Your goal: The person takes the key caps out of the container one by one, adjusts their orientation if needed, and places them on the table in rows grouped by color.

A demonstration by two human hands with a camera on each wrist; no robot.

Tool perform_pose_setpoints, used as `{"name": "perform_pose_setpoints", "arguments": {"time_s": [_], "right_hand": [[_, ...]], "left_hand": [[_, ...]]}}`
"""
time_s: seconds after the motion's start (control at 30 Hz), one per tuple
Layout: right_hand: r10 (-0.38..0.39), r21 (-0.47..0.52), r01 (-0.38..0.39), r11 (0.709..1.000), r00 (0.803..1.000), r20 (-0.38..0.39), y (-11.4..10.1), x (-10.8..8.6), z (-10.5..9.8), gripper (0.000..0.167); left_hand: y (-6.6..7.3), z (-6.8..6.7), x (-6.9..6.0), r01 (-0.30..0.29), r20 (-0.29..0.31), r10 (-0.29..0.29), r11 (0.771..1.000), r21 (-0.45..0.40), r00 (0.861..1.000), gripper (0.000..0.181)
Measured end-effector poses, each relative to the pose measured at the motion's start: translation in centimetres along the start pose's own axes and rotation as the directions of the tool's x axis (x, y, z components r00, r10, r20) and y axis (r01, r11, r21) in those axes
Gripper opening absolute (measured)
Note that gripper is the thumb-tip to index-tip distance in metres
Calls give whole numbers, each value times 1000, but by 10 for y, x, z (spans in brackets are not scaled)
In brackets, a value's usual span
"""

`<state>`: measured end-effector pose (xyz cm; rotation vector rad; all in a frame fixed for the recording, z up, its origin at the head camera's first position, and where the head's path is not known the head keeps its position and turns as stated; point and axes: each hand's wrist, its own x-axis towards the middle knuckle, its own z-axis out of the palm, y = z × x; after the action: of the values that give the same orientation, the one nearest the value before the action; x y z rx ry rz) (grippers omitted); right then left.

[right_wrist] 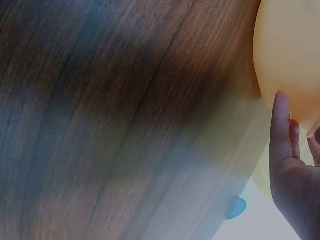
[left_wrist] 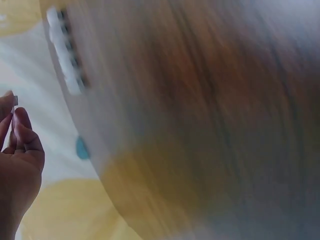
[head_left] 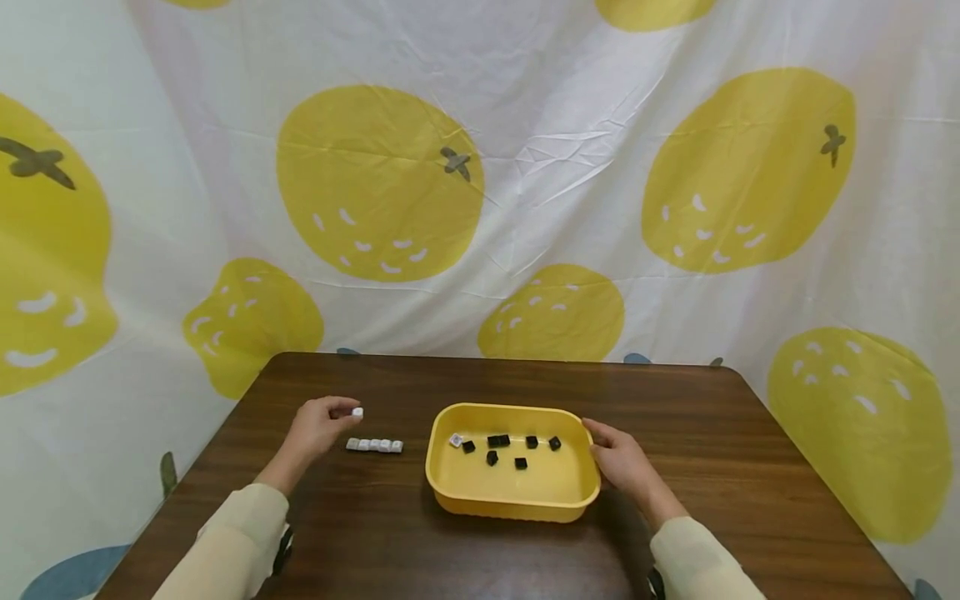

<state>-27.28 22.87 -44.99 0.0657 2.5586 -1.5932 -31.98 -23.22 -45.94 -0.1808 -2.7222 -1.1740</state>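
Note:
My left hand pinches a small white keycap between thumb and fingertips, raised over the table's left side. Just below it, white keycaps lie side by side in a short row; the left wrist view shows this row blurred. At the table's middle stands a yellow plastic tray. Inside are several scattered black keycaps and one white keycap. My right hand grips the tray's right end at the rim, its thumb against the outer wall.
The brown wooden table has rounded far corners. Behind it hangs a white cloth printed with large yellow fruit, reaching down past the table's back and side edges.

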Motion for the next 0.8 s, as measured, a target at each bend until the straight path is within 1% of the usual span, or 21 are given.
{"name": "perform_pose_setpoints", "arguments": {"time_s": [0.1,0.23,0.4,0.53,0.67,0.8], "right_hand": [[3,-2,-3,1000,1000,2,0,0,0,50],[9,0,-9,1000,1000,4,0,0,0,50],[11,2,-11,1000,1000,5,0,0,0,49],[-3,-4,3,1000,1000,-1,1,0,0,49],[-19,-14,19,1000,1000,-6,1,0,0,48],[-20,-16,20,1000,1000,-5,0,-1,0,48]], "left_hand": [[-11,-6,-3,14,-1,-14,1000,19,1000,25],[-23,-11,-6,20,20,-21,998,64,1000,23],[-35,-13,-9,48,66,-55,993,110,996,20],[-42,-12,-9,69,99,-83,988,136,992,18],[-46,-10,-10,65,115,-82,987,147,990,17],[-47,-8,-10,36,114,-53,988,148,992,17]]}}
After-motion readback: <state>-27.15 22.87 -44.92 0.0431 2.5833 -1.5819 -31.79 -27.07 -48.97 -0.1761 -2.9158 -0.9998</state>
